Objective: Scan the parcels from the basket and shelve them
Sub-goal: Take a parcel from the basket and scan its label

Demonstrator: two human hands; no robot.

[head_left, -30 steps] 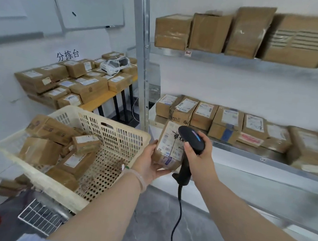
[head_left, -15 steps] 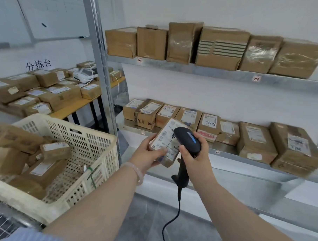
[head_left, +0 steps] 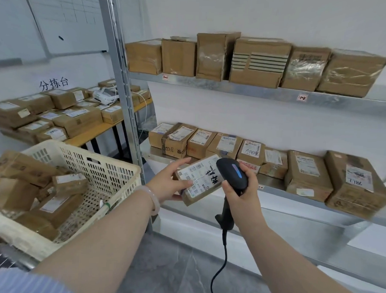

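The left hand (head_left: 170, 183) grips the parcel (head_left: 199, 180) by its near end, thumb on the label and fingers underneath. It holds the parcel in the air in front of the lower shelf (head_left: 274, 191), just right of the basket (head_left: 120, 174). The right hand (head_left: 244, 194) is closed round the handle of the scanner (head_left: 231, 174), whose head hangs just over the far end of the label. The read could fail. The scanner head sits very near the label and may cover part of it, the thumb lies close to the barcodes, and dark handwriting runs across the print. The parcel is pinched at one end only, so a tilt to aim the code could let it slip to the floor. The dangling cable (head_left: 223, 258) might catch on the basket rim or shelf edge when the parcel is shelved. Compared with a second ago, the view has turned from the basket toward the shelving, so both rows of boxes now show. The parcel lies flatter with its label facing up, and both grips look unchanged.
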